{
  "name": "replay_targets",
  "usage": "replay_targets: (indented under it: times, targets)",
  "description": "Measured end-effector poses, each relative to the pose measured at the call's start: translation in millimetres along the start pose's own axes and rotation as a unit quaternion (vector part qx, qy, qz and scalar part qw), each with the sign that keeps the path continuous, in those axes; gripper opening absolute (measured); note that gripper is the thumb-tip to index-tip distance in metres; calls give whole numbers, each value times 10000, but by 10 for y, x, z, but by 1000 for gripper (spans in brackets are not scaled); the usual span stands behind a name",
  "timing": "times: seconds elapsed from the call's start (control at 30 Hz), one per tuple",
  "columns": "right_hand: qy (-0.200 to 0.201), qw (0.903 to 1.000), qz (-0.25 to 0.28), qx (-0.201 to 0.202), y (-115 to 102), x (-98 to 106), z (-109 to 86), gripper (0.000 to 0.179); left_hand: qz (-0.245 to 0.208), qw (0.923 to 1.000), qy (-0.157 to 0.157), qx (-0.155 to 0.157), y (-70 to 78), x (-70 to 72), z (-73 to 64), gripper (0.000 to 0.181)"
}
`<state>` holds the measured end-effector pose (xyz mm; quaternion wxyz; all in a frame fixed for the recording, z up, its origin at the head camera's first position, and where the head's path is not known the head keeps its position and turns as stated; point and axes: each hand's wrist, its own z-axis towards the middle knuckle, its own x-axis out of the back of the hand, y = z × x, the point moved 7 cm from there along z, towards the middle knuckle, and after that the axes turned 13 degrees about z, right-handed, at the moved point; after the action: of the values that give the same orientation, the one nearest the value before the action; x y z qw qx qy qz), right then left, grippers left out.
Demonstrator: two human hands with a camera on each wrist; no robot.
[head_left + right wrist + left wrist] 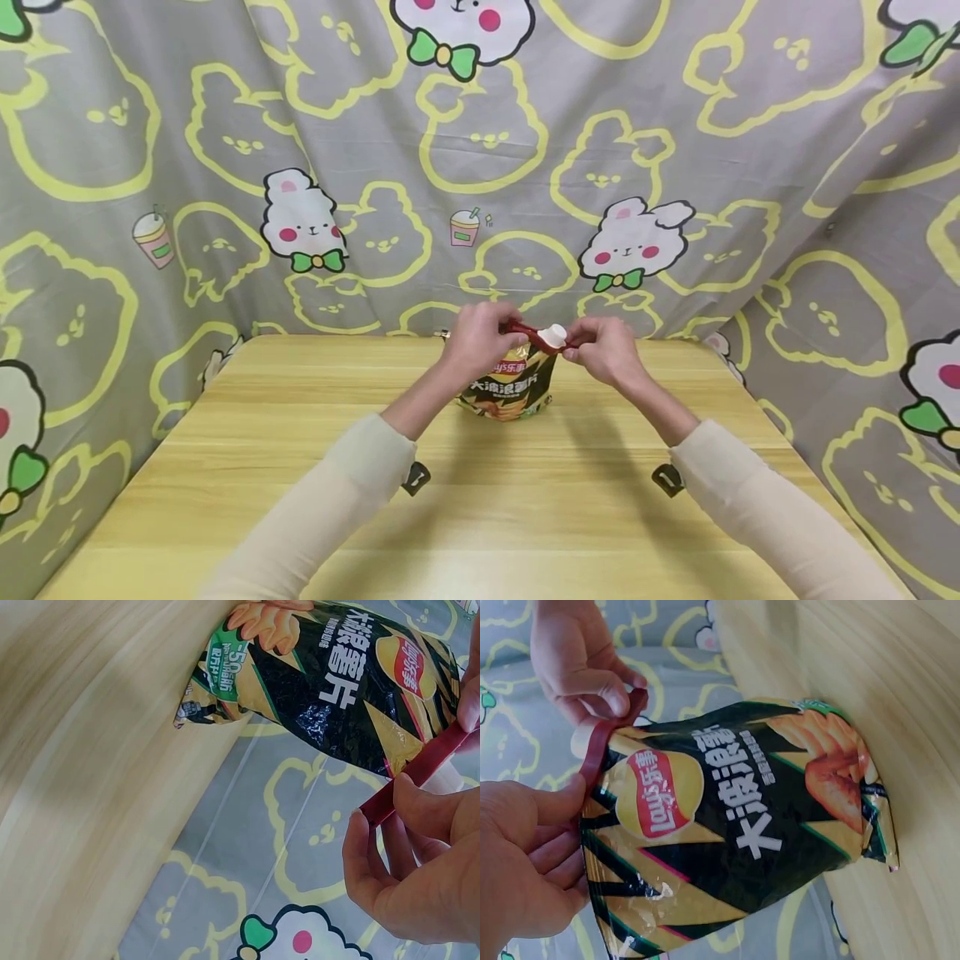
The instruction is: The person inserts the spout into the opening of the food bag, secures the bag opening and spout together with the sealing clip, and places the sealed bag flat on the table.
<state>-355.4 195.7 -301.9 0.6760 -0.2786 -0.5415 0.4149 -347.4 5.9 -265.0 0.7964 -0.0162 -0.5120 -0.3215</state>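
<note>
A black and gold bag of potato chips (510, 385) stands on the table, its top edge raised. Along that top lies a red bag clip (595, 757) with a white cap (557, 335). My left hand (480, 337) pinches one end of the clip together with the bag's top, thumb in front and fingers behind. At the clip's other end, my right hand (609, 350) grips the red bar between thumb and fingers; that end sticks out past the bag, as the right wrist view shows. Whether the clip is fully closed cannot be told.
The wooden table (525, 525) spreads under both forearms. A grey curtain (495, 167) with yellow outlines and cartoon rabbits hangs close behind the table's back edge and along its sides. Dark wrist-worn pieces (416, 477) show beside the sleeves.
</note>
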Motion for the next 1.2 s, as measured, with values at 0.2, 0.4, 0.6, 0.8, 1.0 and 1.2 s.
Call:
replay_targets:
  times: [0.2, 0.4, 0.6, 0.8, 1.0, 1.2]
  targets:
    - [-67, 9999, 39, -74, 8, -8, -5, 12, -111, 9997, 196, 59, 13, -28, 19, 10]
    - [-319, 9995, -84, -20, -32, -17, -1, 14, -231, 9991, 310, 154, -7, -65, 28, 8]
    - [-604, 9981, -91, -21, -100, -80, -3, 33, -296, 9986, 395, 178, -24, -85, 39, 4]
    - [-603, 9981, 113, 49, -172, -170, 17, 39, -274, 9984, 440, 204, -24, -102, 47, 5]
    - [-490, 9984, 273, 40, -160, -220, 36, 37, -170, 9985, 488, 179, -1, -119, 46, 7]
    - [-326, 9987, 382, -79, -146, -200, 39, 37, -126, 9984, 552, 85, 37, -122, 40, 8]
